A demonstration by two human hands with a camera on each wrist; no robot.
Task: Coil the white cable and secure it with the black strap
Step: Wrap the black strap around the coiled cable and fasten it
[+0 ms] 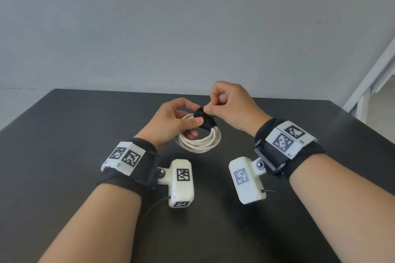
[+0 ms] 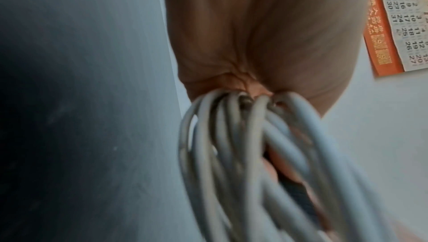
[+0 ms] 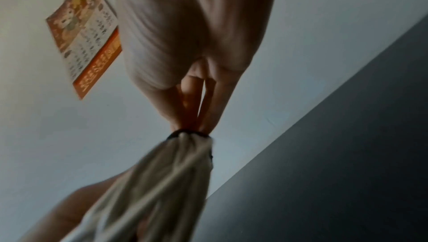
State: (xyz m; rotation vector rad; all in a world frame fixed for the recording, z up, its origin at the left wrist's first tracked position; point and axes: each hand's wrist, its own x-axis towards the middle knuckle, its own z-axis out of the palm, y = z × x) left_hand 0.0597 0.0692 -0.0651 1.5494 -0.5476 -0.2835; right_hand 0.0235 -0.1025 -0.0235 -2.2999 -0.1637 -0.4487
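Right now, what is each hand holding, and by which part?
The left hand grips the coiled white cable at the top of its loops. The right hand pinches the black strap wrapped round that spot.

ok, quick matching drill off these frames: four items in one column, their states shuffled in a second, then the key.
Items
1. coiled white cable
2. black fabric strap
3. left hand
4. right hand

States
A. pinches the strap end at the top of the bundle
B. wrapped round the loops on their far side
C. grips the coil, thumb across the loops
D. gathered in several round loops, held just over the dark table

Pairs: 1-D, 2-B, 3-C, 4-A
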